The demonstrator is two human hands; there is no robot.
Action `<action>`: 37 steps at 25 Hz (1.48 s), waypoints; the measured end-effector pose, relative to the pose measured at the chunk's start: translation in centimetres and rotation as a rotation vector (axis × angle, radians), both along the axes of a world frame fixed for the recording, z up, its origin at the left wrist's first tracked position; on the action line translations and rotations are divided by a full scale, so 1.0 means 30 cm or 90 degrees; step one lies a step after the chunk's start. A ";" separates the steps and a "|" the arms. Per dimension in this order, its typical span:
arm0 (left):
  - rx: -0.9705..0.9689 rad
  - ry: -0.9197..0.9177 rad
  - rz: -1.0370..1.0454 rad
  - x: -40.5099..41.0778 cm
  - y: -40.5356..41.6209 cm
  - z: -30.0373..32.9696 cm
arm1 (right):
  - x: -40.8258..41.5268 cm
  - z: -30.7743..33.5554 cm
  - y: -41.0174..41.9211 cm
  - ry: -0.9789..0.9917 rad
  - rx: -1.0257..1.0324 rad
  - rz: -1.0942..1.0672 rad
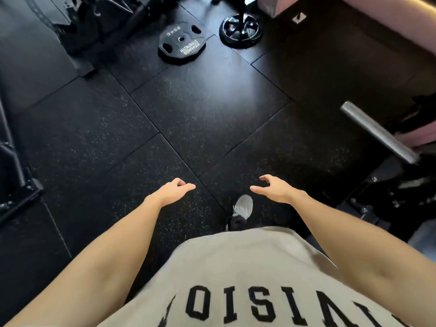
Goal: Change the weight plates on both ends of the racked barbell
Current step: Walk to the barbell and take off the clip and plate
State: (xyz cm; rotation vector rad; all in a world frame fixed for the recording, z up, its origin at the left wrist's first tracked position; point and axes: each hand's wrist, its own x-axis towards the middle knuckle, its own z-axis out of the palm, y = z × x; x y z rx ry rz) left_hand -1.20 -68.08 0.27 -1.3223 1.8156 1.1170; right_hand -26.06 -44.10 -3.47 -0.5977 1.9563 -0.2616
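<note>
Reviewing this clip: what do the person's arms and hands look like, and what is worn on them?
Both forearms are bare up to the frame edge: no sleeves show. The left hand and right hand wear no gloves, and no rings, watch or wrist straps are visible. The torso wears a beige shirt with black block lettering.

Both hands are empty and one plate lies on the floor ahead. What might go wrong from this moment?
1. The weight plate lies flat on the floor mat, so fingers could be pinched when prying it up.
2. The bare barbell sleeve sticks out on the right, near the right hand; an arm or hip could bump it.
3. The left hand is also empty, and the plate is far ahead, so lifting may need a deep bend.
</note>
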 end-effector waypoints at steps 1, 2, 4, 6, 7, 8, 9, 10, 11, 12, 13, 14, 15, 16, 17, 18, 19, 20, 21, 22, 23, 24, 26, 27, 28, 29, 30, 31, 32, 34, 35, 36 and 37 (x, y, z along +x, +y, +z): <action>0.002 -0.001 0.004 -0.065 -0.059 0.012 | -0.072 0.002 -0.069 -0.003 -0.003 0.017; -0.002 0.002 0.013 -0.131 -0.120 0.021 | -0.147 0.008 -0.141 -0.001 -0.005 0.031; -0.013 0.018 0.038 -0.247 -0.233 0.037 | -0.289 0.029 -0.278 0.019 -0.002 0.042; -0.013 0.038 0.050 -0.353 -0.337 0.044 | -0.401 0.041 -0.408 0.016 -0.002 0.052; -0.015 0.043 0.054 -0.401 -0.388 0.041 | -0.452 0.037 -0.466 0.014 -0.002 0.055; -0.017 0.045 0.058 -0.447 -0.441 0.038 | -0.501 0.030 -0.524 0.018 -0.004 0.055; -0.013 0.041 0.057 -0.504 -0.510 0.033 | -0.558 0.021 -0.594 0.024 -0.009 0.057; -0.009 0.039 0.049 -0.563 -0.583 0.024 | -0.612 0.009 -0.661 0.026 -0.012 0.061; -0.008 0.042 0.044 -0.623 -0.664 0.013 | -0.664 -0.003 -0.731 0.023 -0.015 0.059; -0.012 0.045 0.036 -0.686 -0.753 0.001 | -0.717 -0.018 -0.807 0.020 -0.013 0.052; -0.019 0.047 0.027 -0.749 -0.849 -0.008 | -0.771 -0.030 -0.889 0.020 -0.010 0.045; -0.025 0.048 0.015 -0.817 -0.950 -0.014 | -0.831 -0.035 -0.974 0.022 -0.008 0.033; -0.027 0.049 0.003 -0.881 -1.043 -0.010 | -0.886 -0.028 -1.050 0.028 -0.007 0.021; -0.026 0.053 -0.009 -0.940 -1.123 0.003 | -0.933 -0.015 -1.118 0.029 -0.010 0.014; -0.023 0.059 -0.019 -1.009 -1.215 0.013 | -0.985 -0.009 -1.195 0.028 -0.015 0.005; -0.024 0.063 -0.033 -1.082 -1.306 0.024 | -1.039 0.001 -1.275 0.031 -0.022 0.001; -0.029 0.065 -0.046 -1.151 -1.391 0.039 | -1.092 0.021 -1.349 0.033 -0.027 -0.011; -0.038 0.065 -0.058 -1.219 -1.471 0.053 | -1.147 0.040 -1.419 0.038 -0.033 -0.030; -0.042 0.063 -0.074 -1.288 -1.538 0.071 | -1.198 0.059 -1.481 0.041 -0.037 -0.041; -0.043 0.065 -0.084 -1.355 -1.598 0.078 | -1.252 0.062 -1.534 0.040 -0.040 -0.049; -0.041 0.067 -0.091 -1.417 -1.648 0.081 | -1.301 0.062 -1.580 0.043 -0.039 -0.048; -0.044 0.067 -0.095 -1.476 -1.695 0.081 | -1.352 0.063 -1.620 0.049 -0.036 -0.049; -0.046 0.067 -0.105 -1.623 -1.799 0.081 | -1.484 0.065 -1.715 0.060 -0.038 -0.056; -0.046 0.074 -0.114 -1.702 -1.844 0.079 | -1.553 0.064 -1.756 0.063 -0.042 -0.056; -0.051 0.083 -0.124 -1.788 -1.888 0.076 | -1.629 0.058 -1.795 0.066 -0.040 -0.055; -0.061 0.091 -0.135 -1.881 -1.930 0.078 | -1.710 0.059 -1.833 0.072 -0.036 -0.057; -0.070 0.096 -0.144 -1.973 -1.969 0.084 | -1.792 0.066 -1.866 0.074 -0.032 -0.068; -0.078 0.100 -0.160 -2.066 -2.002 0.091 | -1.869 0.075 -1.892 0.078 -0.030 -0.084; -0.080 0.106 -0.178 -2.146 -2.028 0.096 | -1.931 0.079 -1.909 0.079 -0.031 -0.102; -0.086 0.118 -0.228 -2.305 -2.068 0.099 | -2.033 0.086 -1.926 0.082 -0.035 -0.141; -0.087 0.118 -0.261 -2.390 -2.081 0.100 | -2.080 0.093 -1.921 0.083 -0.035 -0.174; -0.087 0.116 -0.296 -2.474 -2.090 0.102 | -2.115 0.099 -1.907 0.079 -0.035 -0.213; -0.086 0.113 -0.337 -2.559 -2.095 0.103 | -2.140 0.100 -1.887 0.072 -0.033 -0.251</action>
